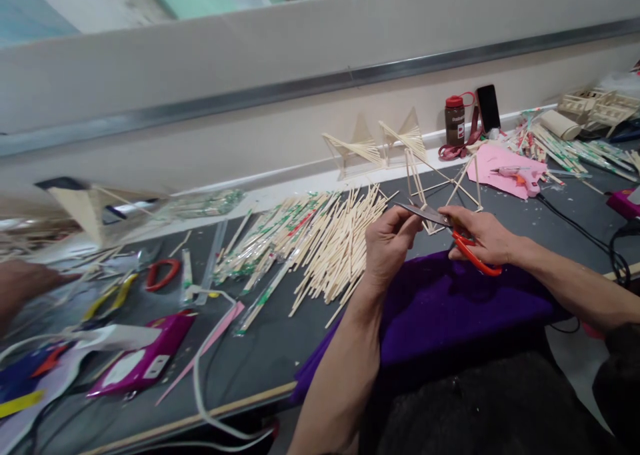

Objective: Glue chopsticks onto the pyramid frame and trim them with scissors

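In the head view, my right hand [475,231] grips a pair of scissors [467,249] by the red-orange handles, the blades pointing left. My left hand [393,241] is closed in a pinch just below the blade tips; what its fingers hold is too small to make out. Left of it, a loose heap of thin wooden sticks [335,241] lies on the dark table. Right behind my hands, a frame of glued sticks [457,185] stands upright. Purple cloth [465,301] covers the table edge and lap beneath my hands.
A pink glue gun [520,176] lies on pink foam [495,165], its cord running right. Wrapped chopsticks [280,231], red-handled pliers [163,275] and a magenta wipes packet [150,355] lie left. A bottle [455,125] stands by the wall. Another person's hand [30,285] reaches in at far left.
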`<state>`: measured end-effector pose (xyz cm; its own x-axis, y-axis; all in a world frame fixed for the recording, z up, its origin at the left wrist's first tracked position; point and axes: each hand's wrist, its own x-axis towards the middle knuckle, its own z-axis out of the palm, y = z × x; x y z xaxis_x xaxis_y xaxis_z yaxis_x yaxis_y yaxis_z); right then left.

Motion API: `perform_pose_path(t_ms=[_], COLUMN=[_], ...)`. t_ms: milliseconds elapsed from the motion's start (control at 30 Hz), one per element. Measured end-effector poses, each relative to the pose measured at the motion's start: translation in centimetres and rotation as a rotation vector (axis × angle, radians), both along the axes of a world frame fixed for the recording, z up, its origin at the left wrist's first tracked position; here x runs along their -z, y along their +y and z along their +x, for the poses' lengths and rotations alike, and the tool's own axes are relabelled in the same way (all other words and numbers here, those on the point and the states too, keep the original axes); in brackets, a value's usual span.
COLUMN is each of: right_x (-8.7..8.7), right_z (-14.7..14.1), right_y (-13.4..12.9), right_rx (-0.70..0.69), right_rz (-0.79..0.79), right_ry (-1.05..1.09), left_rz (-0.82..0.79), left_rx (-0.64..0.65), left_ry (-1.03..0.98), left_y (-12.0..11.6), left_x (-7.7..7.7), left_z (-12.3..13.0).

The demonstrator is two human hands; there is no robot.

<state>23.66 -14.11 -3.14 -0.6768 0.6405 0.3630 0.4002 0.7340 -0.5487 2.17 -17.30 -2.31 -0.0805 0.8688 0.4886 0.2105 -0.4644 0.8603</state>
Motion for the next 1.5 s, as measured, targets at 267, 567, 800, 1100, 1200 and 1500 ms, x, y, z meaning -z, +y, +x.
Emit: perform_pose_path(t_ms=[267, 567, 800, 1100, 1200, 1500], right_x=[0.16, 0.72, 0.5, 0.08, 0.2, 0.34], right_z=[-0.1, -0.11, -0.29, -0.29, -0.28, -0.11], right_y=[-0.25, 0.01, -0.02, -0.41, -0.37, -0.01], right_rx=[0.034, 0.091, 0.117, 0.118, 0.12, 0.063], right_rz=[0.049, 0.076, 0.066, 0.057, 0.064, 0.017], right_ry=[-0.025, -0.054, -0.065, -0.049, -0.037, 0.001], left_rz=[0.032, 0.011, -0.02, 0.044, 0.036, 0.049], left_rx=[-0.014, -0.03, -0.079, -0.063, -0.052, -0.03], left_ry=[0.026, 0.016, -0.034, 0.013, 0.043, 0.132], left_y=[0.02, 0.12, 0.19, 0.44, 0.38, -0.01], left_x=[-0.07, 0.03, -0.25, 0.58, 0.58, 0.04], left_z=[0.26, 0.69, 0.94, 0.22, 0.13, 0.06])
